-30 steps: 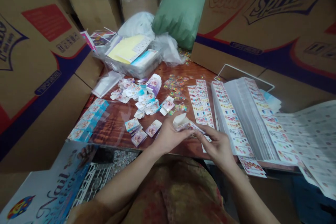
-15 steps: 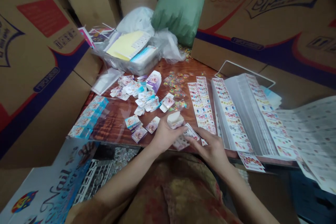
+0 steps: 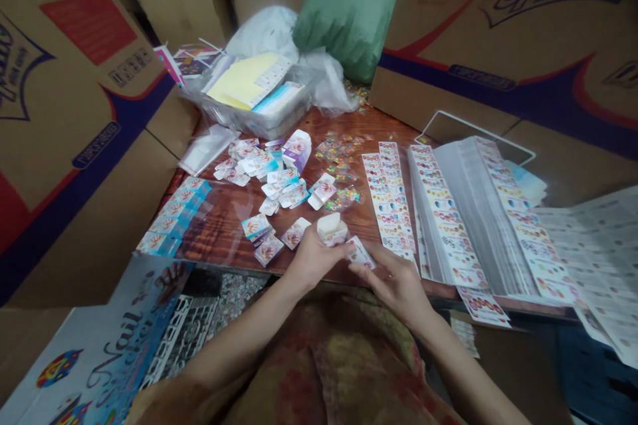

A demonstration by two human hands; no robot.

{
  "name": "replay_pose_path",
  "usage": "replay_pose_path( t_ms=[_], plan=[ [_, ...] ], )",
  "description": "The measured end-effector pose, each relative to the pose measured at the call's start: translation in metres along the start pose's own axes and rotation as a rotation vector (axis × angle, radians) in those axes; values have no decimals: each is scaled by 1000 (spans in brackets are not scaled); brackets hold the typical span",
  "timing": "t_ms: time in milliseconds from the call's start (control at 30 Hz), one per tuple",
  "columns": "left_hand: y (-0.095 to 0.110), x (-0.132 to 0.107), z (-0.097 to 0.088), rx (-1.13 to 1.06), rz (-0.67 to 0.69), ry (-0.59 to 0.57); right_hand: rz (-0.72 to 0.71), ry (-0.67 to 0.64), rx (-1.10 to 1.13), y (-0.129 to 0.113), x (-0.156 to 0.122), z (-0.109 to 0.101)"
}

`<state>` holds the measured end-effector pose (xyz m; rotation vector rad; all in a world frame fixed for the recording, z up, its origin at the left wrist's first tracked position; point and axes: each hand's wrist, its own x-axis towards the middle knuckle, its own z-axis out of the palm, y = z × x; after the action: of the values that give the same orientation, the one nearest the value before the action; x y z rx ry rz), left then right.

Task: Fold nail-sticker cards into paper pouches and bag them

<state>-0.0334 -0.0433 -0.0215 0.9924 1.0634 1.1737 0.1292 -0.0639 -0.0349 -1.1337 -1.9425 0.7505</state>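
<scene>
My left hand is closed round a small white carton with its top flap standing open, held just above the near edge of the wooden table. My right hand pinches a folded strip of nail stickers, whose end touches the carton's mouth. Both hands meet at the table's front middle. Several small printed cartons lie scattered just beyond my left hand.
Rows of sticker sheets and a thick stack of them lie to the right. A clear tray of papers and a green bag stand at the back. Big cardboard boxes wall in both sides. Wrapped carton packs lie left.
My hands have drawn slightly nearer to me. The sticker strip has folded shorter between my right fingers and moved up against the open carton.
</scene>
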Motion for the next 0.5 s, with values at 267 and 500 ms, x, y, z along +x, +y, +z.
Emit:
replay_pose_path(
  t_ms=[267, 500],
  plan=[
    [-16, -9, -12, 172, -281, -261, 121, 134, 15, 16, 6, -8],
    [-20, -16, -15, 703, 18, -98, 23, -366, -278, 5, 17, -18]
  ],
)
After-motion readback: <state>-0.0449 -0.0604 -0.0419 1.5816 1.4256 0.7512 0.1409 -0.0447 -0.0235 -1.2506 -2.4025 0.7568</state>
